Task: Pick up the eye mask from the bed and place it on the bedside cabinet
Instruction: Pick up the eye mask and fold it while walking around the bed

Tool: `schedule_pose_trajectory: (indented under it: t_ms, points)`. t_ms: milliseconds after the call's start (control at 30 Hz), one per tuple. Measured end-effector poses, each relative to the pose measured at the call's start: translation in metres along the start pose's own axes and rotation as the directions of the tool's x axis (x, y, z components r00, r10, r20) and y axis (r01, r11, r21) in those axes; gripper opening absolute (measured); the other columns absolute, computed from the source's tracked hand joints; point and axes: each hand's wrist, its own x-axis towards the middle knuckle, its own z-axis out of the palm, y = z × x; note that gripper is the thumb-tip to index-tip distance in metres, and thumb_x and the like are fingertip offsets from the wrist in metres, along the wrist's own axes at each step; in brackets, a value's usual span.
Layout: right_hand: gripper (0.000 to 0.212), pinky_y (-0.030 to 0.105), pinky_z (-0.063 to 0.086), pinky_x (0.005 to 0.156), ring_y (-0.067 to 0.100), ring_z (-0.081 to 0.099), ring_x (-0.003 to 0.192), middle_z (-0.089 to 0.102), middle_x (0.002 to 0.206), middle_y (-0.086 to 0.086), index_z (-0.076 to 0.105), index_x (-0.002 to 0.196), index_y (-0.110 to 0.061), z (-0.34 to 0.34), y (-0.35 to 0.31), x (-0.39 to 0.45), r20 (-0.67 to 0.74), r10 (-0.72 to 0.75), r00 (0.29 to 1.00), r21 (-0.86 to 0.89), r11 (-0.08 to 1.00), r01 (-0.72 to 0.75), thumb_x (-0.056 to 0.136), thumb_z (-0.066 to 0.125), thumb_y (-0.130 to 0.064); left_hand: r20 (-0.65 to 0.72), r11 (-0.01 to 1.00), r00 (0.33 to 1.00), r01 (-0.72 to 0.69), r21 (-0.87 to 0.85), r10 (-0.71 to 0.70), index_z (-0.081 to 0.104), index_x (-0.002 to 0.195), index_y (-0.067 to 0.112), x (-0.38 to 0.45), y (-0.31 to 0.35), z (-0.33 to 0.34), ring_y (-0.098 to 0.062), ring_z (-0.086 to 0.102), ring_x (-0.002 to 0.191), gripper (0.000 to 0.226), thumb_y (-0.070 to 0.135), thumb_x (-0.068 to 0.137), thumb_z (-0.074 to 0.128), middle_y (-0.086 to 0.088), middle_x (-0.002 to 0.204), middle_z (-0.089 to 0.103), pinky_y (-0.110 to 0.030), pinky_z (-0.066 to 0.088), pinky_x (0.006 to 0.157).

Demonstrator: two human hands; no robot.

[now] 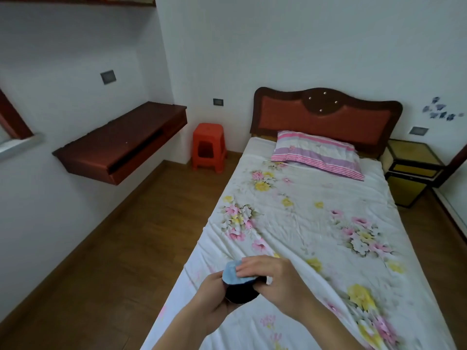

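Observation:
The eye mask (238,286), light blue on one side and dark navy on the other, is folded and held above the near left part of the bed (303,223). My left hand (214,296) grips it from below. My right hand (273,279) pinches its upper edge from the right, covering part of it. The bedside cabinet (412,170), yellow with dark framing, stands at the far right of the bed beside the headboard, well away from both hands.
A striped pink pillow (318,154) lies at the head of the bed. A red plastic stool (209,147) stands left of the headboard. A dark wooden wall-mounted desk (121,142) juts out on the left. Wooden floor (141,236) runs along the bed's left side.

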Motion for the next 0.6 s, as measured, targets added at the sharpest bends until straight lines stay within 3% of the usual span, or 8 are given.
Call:
schedule_pose_trajectory:
  t_ms: [133, 267, 333, 400, 500, 600]
  points:
    - [0.046, 0.013, 0.045, 0.104, 0.009, 0.065, 0.119, 0.078, 0.114, -0.001, 0.081, 0.105, -0.015, 0.002, -0.001, -0.007, 0.03, -0.163, 0.986, -0.182, 0.969, 0.166, 0.074, 0.063, 0.014, 0.061, 0.999, 0.998, 0.005, -0.037, -0.002, 0.072, 0.11, -0.002, -0.008, 0.002, 0.001, -0.033, 0.072, 0.101, 0.027, 0.0, 0.098, 0.048, -0.026, 0.113, 0.072, -0.035, 0.062, 0.075]
    - [0.045, 0.025, 0.049, 0.106, 0.009, 0.059, 0.128, 0.076, 0.12, -0.008, 0.079, 0.11, -0.018, -0.004, -0.006, -0.013, 0.113, -0.164, 0.98, -0.273, 0.943, 0.189, 0.077, 0.061, 0.008, 0.097, 0.993, 0.995, 0.035, -0.113, -0.024, 0.068, 0.115, -0.005, -0.015, 0.002, -0.001, -0.033, 0.073, 0.094, 0.032, 0.011, 0.1, 0.045, -0.026, 0.109, 0.073, -0.038, 0.062, 0.074]
    - [0.043, 0.025, 0.048, 0.108, 0.004, 0.054, 0.132, 0.075, 0.122, -0.011, 0.079, 0.112, -0.02, -0.007, -0.011, -0.015, 0.164, -0.135, 0.977, -0.29, 0.94, 0.179, 0.08, 0.058, -0.001, 0.103, 0.986, 0.993, 0.066, -0.15, -0.051, 0.067, 0.117, -0.005, -0.017, 0.003, -0.002, -0.034, 0.073, 0.093, 0.045, 0.03, 0.1, 0.045, -0.026, 0.11, 0.072, -0.039, 0.062, 0.074]
    - [0.04, 0.021, 0.044, 0.109, -0.003, 0.048, 0.134, 0.072, 0.124, -0.014, 0.077, 0.114, -0.023, -0.009, -0.018, -0.017, 0.195, -0.095, 0.976, -0.259, 0.955, 0.144, 0.081, 0.059, -0.011, 0.123, 0.987, 0.991, 0.068, -0.148, -0.05, 0.068, 0.118, -0.001, -0.022, 0.005, -0.001, -0.033, 0.07, 0.104, 0.05, 0.04, 0.096, 0.051, -0.024, 0.119, 0.07, -0.039, 0.062, 0.08]
    - [0.036, 0.014, 0.043, 0.106, -0.006, 0.052, 0.128, 0.072, 0.121, -0.019, 0.075, 0.114, -0.028, -0.016, -0.026, -0.019, 0.142, -0.032, 0.989, -0.125, 0.991, 0.05, 0.082, 0.064, -0.018, 0.158, 0.995, 0.987, 0.021, -0.096, -0.005, 0.069, 0.117, 0.002, -0.028, 0.008, 0.002, -0.033, 0.065, 0.114, 0.037, 0.025, 0.089, 0.067, -0.024, 0.126, 0.067, -0.038, 0.06, 0.087]
    - [0.027, 0.012, 0.047, 0.094, 0.001, 0.064, 0.112, 0.072, 0.109, -0.024, 0.075, 0.108, -0.031, -0.024, -0.026, -0.021, -0.023, 0.023, 0.999, -0.038, 0.999, -0.024, 0.083, 0.067, -0.026, 0.159, 0.998, 0.987, -0.024, -0.053, 0.032, 0.07, 0.114, -0.002, -0.031, 0.009, 0.005, -0.036, 0.066, 0.111, 0.033, 0.013, 0.084, 0.072, -0.027, 0.124, 0.066, -0.041, 0.059, 0.089]
